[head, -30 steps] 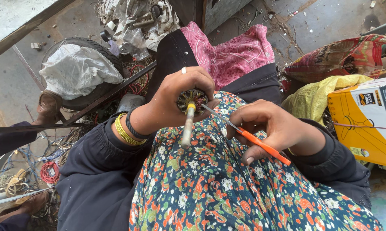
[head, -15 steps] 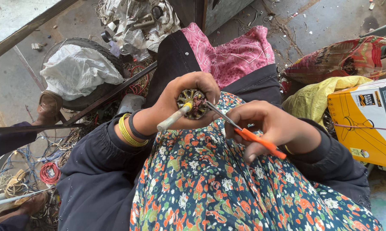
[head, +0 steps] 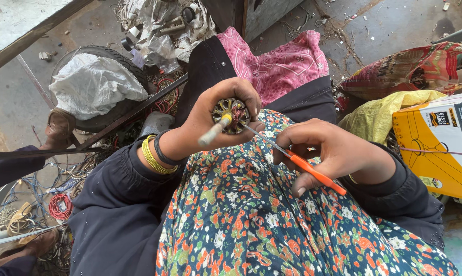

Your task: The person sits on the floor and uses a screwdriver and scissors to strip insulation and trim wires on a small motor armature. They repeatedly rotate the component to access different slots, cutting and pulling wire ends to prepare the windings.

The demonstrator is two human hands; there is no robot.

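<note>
My left hand (head: 218,120) grips a small round motor rotor (head: 232,115) with slotted metal face, copper windings and a pale shaft sticking out toward me. My right hand (head: 331,151) holds orange-handled scissors (head: 297,161); their thin metal blades reach into the rotor's face. Both hands hover over my lap, which is covered by a floral cloth (head: 272,225). Yellow and black bangles sit on my left wrist.
A tyre with a white plastic bag (head: 95,87) lies at the left, beside tangled wires (head: 41,204) and a metal bar. A pink cloth (head: 282,64) lies ahead; a yellow cardboard box (head: 441,145) and yellow bag (head: 379,115) are at the right. A person's shoe (head: 59,128) shows at left.
The rotor has turned in my left hand, so its shaft swung from pointing down to down-left. The scissor blades have moved into the rotor's face.
</note>
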